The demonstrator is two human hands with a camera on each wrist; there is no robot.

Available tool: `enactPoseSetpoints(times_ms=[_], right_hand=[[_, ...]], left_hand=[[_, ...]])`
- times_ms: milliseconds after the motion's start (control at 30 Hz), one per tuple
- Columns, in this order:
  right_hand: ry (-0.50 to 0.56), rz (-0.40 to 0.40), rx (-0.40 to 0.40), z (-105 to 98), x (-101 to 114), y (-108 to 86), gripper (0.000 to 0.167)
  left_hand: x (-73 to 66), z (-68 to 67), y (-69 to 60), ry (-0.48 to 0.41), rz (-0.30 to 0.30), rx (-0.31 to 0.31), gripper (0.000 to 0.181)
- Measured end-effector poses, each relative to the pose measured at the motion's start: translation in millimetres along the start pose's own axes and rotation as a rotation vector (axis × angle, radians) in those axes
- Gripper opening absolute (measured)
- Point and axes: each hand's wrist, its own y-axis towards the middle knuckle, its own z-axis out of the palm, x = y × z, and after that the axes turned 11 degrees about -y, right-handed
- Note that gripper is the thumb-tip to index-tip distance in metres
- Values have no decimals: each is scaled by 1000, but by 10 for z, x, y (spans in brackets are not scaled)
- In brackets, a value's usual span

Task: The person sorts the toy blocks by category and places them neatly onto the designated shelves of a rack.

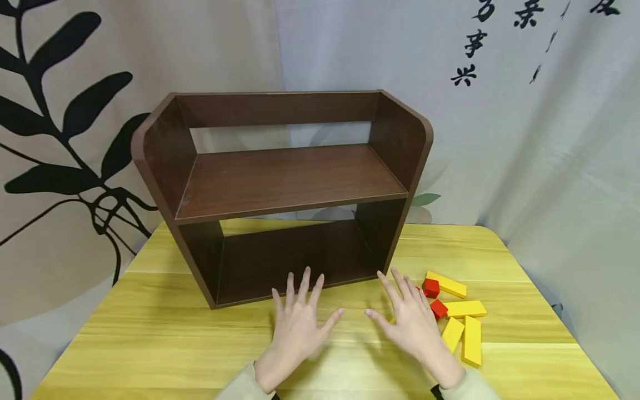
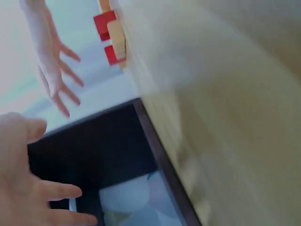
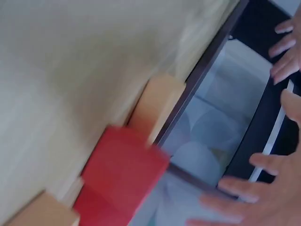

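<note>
My left hand (image 1: 296, 328) is held over the table in front of a dark brown two-tier wooden shelf (image 1: 295, 180), fingers spread and holding nothing. The right hand (image 1: 412, 322) is likewise spread and holds nothing, near the shelf's lower right corner. Just right of it lie yellow blocks (image 1: 466, 308) and red blocks (image 1: 430, 288), some partly hidden by this hand. In the left wrist view, red blocks (image 2: 105, 25) appear beyond the other hand. A blurred red block (image 3: 123, 167) shows close up in the right wrist view, apart from the fingers (image 3: 241, 188).
The shelf stands at an angle on a yellow wood-grain table (image 1: 165, 344), both its tiers bare. Behind hangs a pale curtain (image 1: 540, 139) with dark leaf prints and black written characters. The table's right edge runs just beyond the blocks.
</note>
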Motion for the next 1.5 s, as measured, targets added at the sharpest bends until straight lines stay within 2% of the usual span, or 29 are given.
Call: enactPoseSetpoints(times_ms=[133, 200, 333, 433, 567, 667, 733, 800, 867, 933, 1000, 1067, 1133, 1333, 1500], right_hand=[[178, -39, 39, -33, -285, 116, 64], [260, -60, 78, -34, -475, 178, 59], [358, -105, 163, -18, -841, 267, 49], [385, -137, 221, -7, -1052, 298, 44], [403, -180, 267, 18, -1243, 315, 40], [405, -194, 287, 32, -1328, 324, 38], [410, -190, 302, 43, -1358, 330, 38], [409, -190, 318, 54, -1373, 336, 38], [408, -189, 330, 70, -1380, 340, 39], [400, -201, 342, 87, -1387, 343, 38], [400, -209, 356, 99, -1392, 346, 38], [406, -209, 371, 102, -1399, 352, 37], [412, -203, 384, 103, -1403, 359, 36], [415, -200, 380, 106, -1411, 377, 35], [395, -201, 378, 123, -1404, 396, 34]], left_hand=[[173, -241, 87, -97, 102, -244, 52], [290, -424, 137, -133, 120, -344, 42], [528, -836, 184, -172, 33, -439, 32], [700, -1111, 147, -174, -16, -493, 26], [904, -1350, 65, -142, -25, -641, 20], [1022, -1447, 31, -114, -46, -724, 21], [1079, -1495, 16, -88, -77, -718, 23], [1127, -1541, 7, -71, -114, -660, 27], [1165, -1580, -2, -62, -161, -561, 30], [1199, -1615, -2, -55, -203, -436, 36], [1233, -1630, 8, -63, -220, -322, 42], [1260, -1617, 24, -87, -215, -267, 47], [1283, -1575, 43, -122, -197, -277, 48], [1314, -1409, 91, -218, -119, -503, 32], [1362, -1345, 122, -243, -92, -589, 28]])
